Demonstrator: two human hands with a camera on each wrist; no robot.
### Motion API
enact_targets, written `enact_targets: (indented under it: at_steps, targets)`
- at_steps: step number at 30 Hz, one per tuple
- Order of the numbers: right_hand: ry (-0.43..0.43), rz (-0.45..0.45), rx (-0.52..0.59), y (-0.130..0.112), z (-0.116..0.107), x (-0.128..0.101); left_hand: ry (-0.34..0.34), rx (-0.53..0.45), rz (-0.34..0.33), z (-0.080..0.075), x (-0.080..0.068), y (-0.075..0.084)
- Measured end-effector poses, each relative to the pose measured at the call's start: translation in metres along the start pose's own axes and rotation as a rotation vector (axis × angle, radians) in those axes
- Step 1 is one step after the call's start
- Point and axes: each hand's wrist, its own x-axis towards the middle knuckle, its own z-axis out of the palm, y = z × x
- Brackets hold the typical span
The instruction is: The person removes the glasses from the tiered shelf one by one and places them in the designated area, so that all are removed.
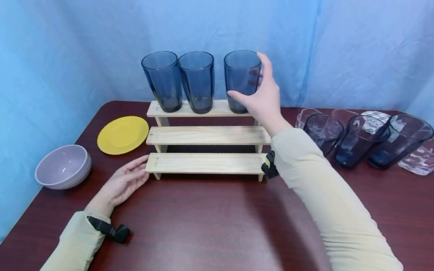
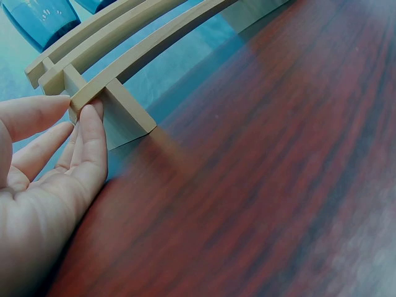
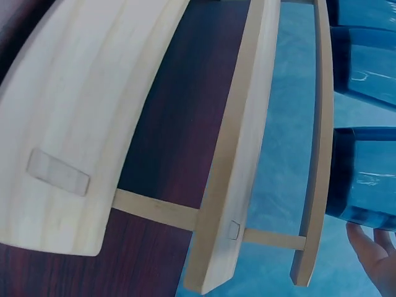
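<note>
A three-step wooden rack (image 1: 204, 164) stands on the table, its top step bearing blue drinking glasses. Two of them, the left glass (image 1: 162, 81) and the middle glass (image 1: 197, 82), stand side by side at its left. My right hand (image 1: 265, 100) holds a third blue glass (image 1: 238, 80) toward the right end, thumb in front and fingers behind. In the right wrist view this glass (image 3: 374, 176) sits at the top step, fingertips at its side. My left hand (image 1: 122, 184) pinches the left end of the lowest step (image 2: 90, 90), thumb at its edge and fingers beneath.
Left of the rack lie a yellow plate (image 1: 123, 135) and pale purple bowls (image 1: 64, 167), apparently stacked. At the right are several dark blue glasses (image 1: 354, 148) and clear wavy glass vessels (image 1: 426, 158). Blue curtains (image 1: 226, 12) hang behind the dark red-brown table (image 1: 193, 243).
</note>
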Motion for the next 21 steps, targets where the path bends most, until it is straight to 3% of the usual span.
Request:
enact_targets:
  at_steps: [21]
  targets:
    - [0.017, -0.056, 0.072, -0.002, -0.008, -0.026, 0.006, 0.029, 0.003, -0.001, 0.003, 0.001]
